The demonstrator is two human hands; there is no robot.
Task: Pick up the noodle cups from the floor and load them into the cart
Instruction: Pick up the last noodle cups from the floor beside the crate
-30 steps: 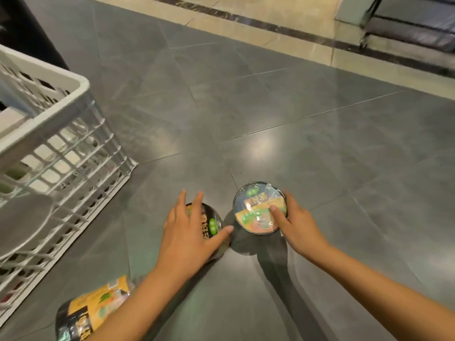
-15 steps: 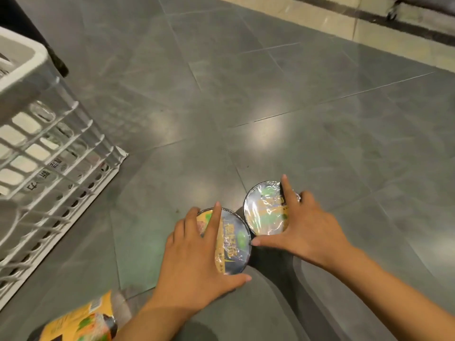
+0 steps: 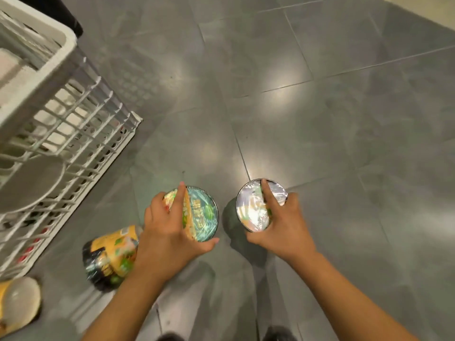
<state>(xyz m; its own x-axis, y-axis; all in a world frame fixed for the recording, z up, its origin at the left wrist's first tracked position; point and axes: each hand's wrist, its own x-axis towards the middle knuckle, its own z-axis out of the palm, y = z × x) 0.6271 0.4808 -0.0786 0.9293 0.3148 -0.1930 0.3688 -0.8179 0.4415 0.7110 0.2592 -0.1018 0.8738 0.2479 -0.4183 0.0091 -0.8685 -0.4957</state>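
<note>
Lower centre: teal-lidded round noodle cup (image 3: pixel 204 215) gripped in left hand (image 3: pixel 165 235), silver-lidded round noodle cup (image 3: pixel 250 210) in right hand (image 3: pixel 283 228).

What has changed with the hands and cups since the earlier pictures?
The left hand, which lay on a tipped cup, now grips the left cup lid-up from above. The right hand closed its grip round the right cup. The cups, earlier close together, have moved apart. The third cup still lies on the floor near the cart.
</note>
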